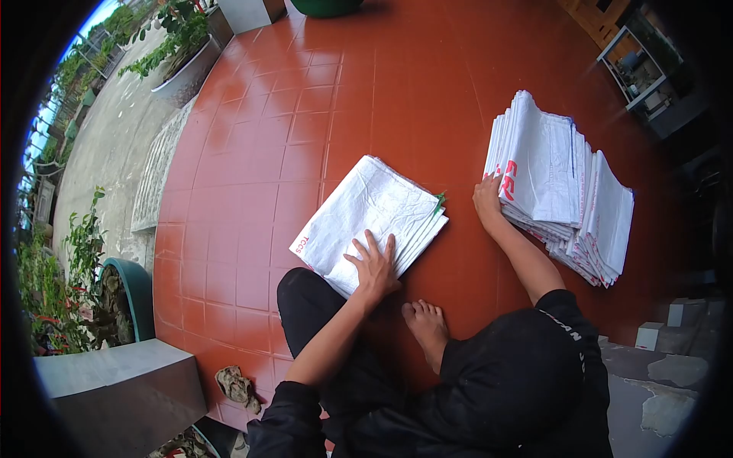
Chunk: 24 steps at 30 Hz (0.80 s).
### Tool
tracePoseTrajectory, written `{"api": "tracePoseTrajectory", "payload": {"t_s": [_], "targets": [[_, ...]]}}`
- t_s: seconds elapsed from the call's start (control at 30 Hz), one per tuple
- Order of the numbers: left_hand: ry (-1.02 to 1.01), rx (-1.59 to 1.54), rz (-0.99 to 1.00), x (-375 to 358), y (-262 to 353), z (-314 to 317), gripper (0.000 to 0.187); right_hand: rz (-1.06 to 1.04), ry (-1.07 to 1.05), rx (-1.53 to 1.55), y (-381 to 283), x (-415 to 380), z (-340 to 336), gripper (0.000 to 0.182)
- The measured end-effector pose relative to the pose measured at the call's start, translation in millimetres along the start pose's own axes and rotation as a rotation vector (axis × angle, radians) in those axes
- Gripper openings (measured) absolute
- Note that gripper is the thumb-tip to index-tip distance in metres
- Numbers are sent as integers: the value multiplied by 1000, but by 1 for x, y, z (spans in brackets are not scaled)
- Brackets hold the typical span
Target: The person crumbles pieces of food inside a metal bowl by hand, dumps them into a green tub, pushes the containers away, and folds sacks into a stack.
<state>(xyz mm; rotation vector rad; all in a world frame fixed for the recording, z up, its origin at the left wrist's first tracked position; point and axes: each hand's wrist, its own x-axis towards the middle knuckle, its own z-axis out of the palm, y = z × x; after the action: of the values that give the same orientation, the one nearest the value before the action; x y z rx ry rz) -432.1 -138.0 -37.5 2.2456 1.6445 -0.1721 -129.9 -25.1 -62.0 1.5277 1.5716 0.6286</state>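
In the head view, a small pile of folded white woven sacks [366, 206] with red lettering lies on the floor in front of me. My left hand [372, 267] rests flat on its top near the front edge, fingers spread. To the right stands a taller stack of folded white sacks [553, 168] with red and blue print, leaning and fanned at its right side. At this stack's left edge, my right hand [489, 200] grips a folded sack, its fingers partly hidden against the edge. A bit of green string [440, 201] shows at the small pile's right corner.
Red floor tiles [412, 91] run under both piles. My bare foot [427, 328] is between them, close in. A crumpled cloth [238, 388] lies at lower left by a grey bench [122, 389]. Potted plants line the left; a metal-framed table [637, 65] stands at upper right.
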Motion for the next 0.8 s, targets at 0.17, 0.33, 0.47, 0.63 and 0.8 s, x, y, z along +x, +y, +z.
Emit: {"api": "tracePoseTrajectory", "payload": {"t_s": [0.17, 0.33, 0.47, 0.63, 0.8], "targets": [[29, 26, -72, 5, -29, -2, 101, 45, 11, 0, 6, 5, 34, 41], [251, 37, -54, 20, -76, 37, 69, 42, -9, 6, 19, -3, 74, 39], [205, 19, -81, 19, -96, 24, 49, 43, 32, 22, 23, -14, 113, 39], [24, -131, -177, 32, -74, -12, 60, 37, -383, 87, 25, -57, 60, 41], [499, -94, 39, 66, -73, 29, 28, -145, -51, 505, -42, -139, 77, 55]]}}
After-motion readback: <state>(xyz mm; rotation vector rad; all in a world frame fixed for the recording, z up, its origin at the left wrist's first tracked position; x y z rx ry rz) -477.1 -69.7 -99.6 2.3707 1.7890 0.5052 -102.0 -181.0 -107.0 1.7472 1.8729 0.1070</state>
